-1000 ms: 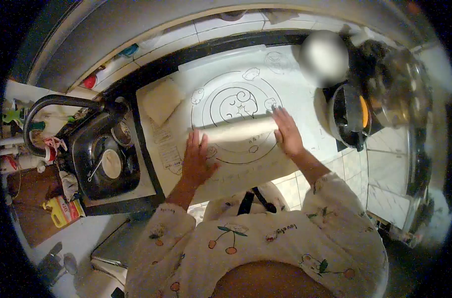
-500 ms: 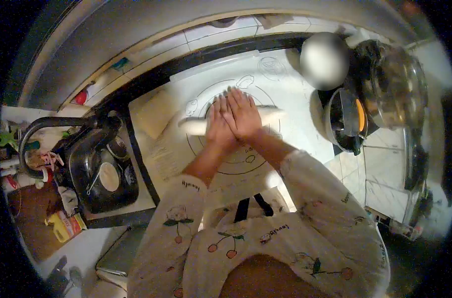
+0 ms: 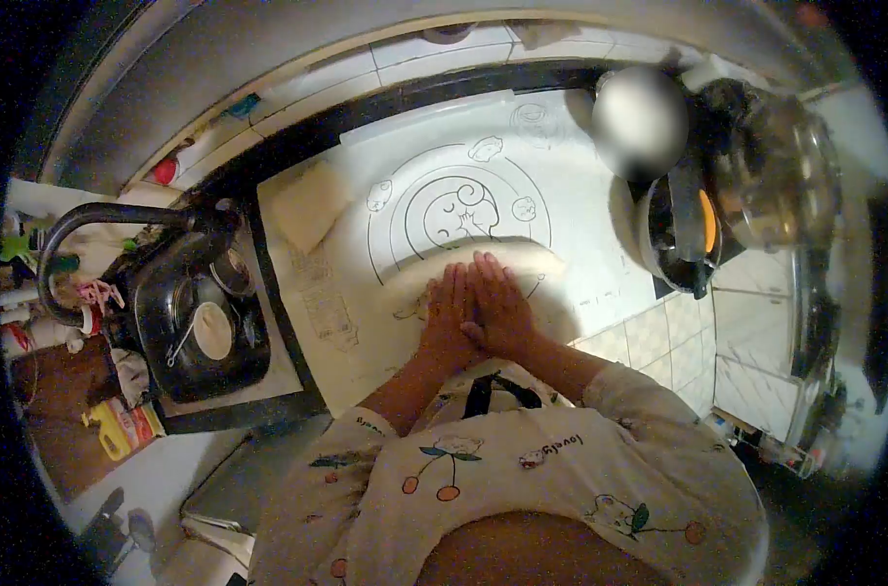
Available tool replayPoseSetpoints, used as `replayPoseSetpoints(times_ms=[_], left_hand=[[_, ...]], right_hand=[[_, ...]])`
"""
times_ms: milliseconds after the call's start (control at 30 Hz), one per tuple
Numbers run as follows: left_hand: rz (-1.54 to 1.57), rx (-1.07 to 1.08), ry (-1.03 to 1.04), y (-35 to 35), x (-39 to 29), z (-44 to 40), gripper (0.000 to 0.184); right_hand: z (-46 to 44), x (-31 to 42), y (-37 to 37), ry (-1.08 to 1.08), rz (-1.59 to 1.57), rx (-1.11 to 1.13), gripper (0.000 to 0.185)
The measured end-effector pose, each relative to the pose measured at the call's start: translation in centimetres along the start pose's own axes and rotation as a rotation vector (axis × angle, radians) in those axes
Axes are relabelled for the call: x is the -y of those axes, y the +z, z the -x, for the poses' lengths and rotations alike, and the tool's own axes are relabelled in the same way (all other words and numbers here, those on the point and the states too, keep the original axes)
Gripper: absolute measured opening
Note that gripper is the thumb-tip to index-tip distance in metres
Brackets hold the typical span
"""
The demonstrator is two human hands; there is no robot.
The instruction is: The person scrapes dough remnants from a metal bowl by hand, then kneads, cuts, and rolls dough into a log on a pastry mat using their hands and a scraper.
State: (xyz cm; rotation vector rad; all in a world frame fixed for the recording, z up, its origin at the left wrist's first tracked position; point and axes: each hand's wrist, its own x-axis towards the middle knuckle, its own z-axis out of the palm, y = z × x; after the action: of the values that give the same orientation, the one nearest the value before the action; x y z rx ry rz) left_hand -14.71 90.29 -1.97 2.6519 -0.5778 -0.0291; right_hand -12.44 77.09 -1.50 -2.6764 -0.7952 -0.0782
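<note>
A long pale roll of dough lies crosswise on a white printed pastry mat. My left hand rests flat on the near middle of the roll, fingers stretched out. Beside it, touching along the thumbs, my right hand also lies flat with straight fingers. Neither hand grips anything. The palms hide the middle part of the dough, while both ends show on either side. Circles and a cartoon face are drawn on the mat beyond the roll.
A black sink with dishes and a curved faucet are at left. At right stand a pot with an orange-edged utensil, a glass bowl and a blurred white round object. A yellow bottle sits lower left.
Both hands have moved back toward my body, and the dough has rolled with them. The mat's printed face is now uncovered. The overlapping hands now lie more side by side.
</note>
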Motion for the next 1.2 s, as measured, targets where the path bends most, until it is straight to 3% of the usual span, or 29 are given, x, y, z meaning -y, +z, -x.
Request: replayPoseSetpoints(times_ms=[100,167,200,267,367,467,500,567,633,733,833,933,1133,1200], left_hand=[[-0.034,-0.230,0.038,0.6,1.0,-2.4,0.083],[-0.225,-0.180,-0.031,0.9,3.1,-6.9,0.081],[-0.400,-0.023,-0.121,1.3,4.5,-9.2,0.080],[-0.258,0.109,-0.208,-1.1,5.5,-13.1,0.083],[-0.265,0.000,-0.203,-2.6,6.2,-14.8,0.090],[-0.330,0.022,-0.197,-1.6,4.3,-11.4,0.091],[-0.370,-0.062,-0.133,1.6,4.9,-9.3,0.088],[-0.433,0.033,-0.027,0.5,2.6,-4.7,0.084],[-0.119,0.014,-0.003,0.7,0.5,-0.8,0.075],[-0.056,0.007,0.004,-0.5,-1.8,2.6,0.069],[-0.058,-0.170,-0.026,1.4,-0.1,0.9,0.063],[-0.066,-0.249,-0.106,1.7,2.7,-3.6,0.061],[-0.269,-0.131,-0.163,-0.2,7.4,-10.7,0.063],[-0.263,-0.109,-0.238,-0.9,8.7,-13.6,0.063]], right_hand=[[-2.8,-1.6,0.6,0.001,-0.054,-0.065,0.065],[-6.8,-4.2,1.7,-0.002,0.034,-0.056,0.064],[-8.6,-5.5,2.2,-0.008,0.151,-0.017,0.063],[-12.7,-6.2,0.3,0.083,0.106,0.061,0.062],[-15.5,-6.9,1.2,0.209,0.116,-0.031,0.067],[-10.9,-6.0,2.6,0.073,0.218,-0.047,0.066],[-8.1,-5.3,2.5,0.052,0.034,-0.070,0.064],[-3.1,-3.4,2.4,0.012,-0.004,-0.090,0.067],[0.9,-1.3,1.5,0.019,-0.032,0.006,0.068],[3.2,2.1,-2.8,0.081,-0.115,0.118,0.067],[0.9,1.1,-0.3,-0.125,0.089,-0.389,0.062],[-3.2,-0.9,1.5,0.049,-0.025,-0.197,0.057],[-11.9,-5.3,0.6,-0.010,-0.048,-0.113,0.057],[-14.7,-6.6,1.9,0.087,-0.033,-0.121,0.060]])
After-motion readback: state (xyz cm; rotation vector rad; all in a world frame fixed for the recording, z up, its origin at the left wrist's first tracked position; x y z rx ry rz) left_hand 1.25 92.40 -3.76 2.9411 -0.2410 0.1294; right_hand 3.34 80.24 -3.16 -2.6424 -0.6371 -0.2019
